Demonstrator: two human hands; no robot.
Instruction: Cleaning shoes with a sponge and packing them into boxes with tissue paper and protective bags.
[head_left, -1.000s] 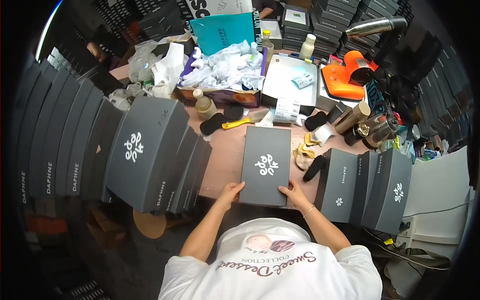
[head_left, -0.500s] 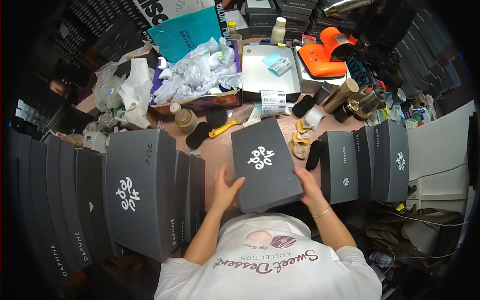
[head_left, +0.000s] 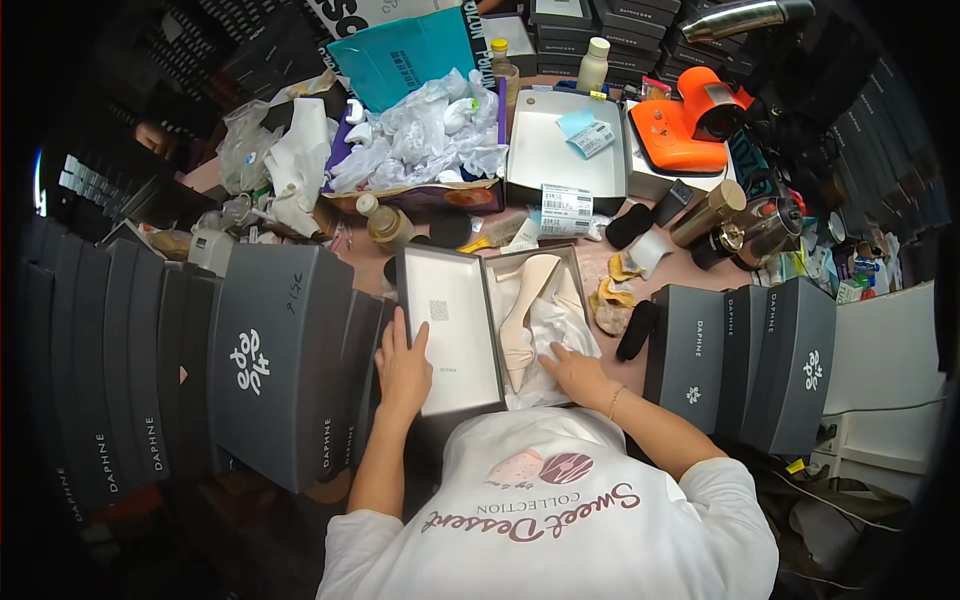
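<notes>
A grey shoebox (head_left: 572,262) sits in front of me. Its lid (head_left: 462,345), white inside, lies beside it on the left with the inner face up. In the box is a beige high-heeled shoe (head_left: 521,310), with part of another behind white tissue paper (head_left: 562,328). My left hand (head_left: 405,367) rests over the lid's left edge, fingers stretched and apart. My right hand (head_left: 583,382) reaches into the box's near right part, its fingers closed on the tissue paper; the fingertips are partly hidden.
Grey shoeboxes stand in rows at left (head_left: 270,370) and right (head_left: 685,350). Farther back are a carton of crumpled plastic (head_left: 425,135), a white open tray (head_left: 535,150), an orange device (head_left: 680,135) and bottles (head_left: 593,65). Black pads and a yellow-handled brush (head_left: 480,243) lie between.
The closed shoebox between my hands is now open, its lid laid to the left and the shoes showing. My right hand has moved inward onto the paper, and my left toward the lid's edge.
</notes>
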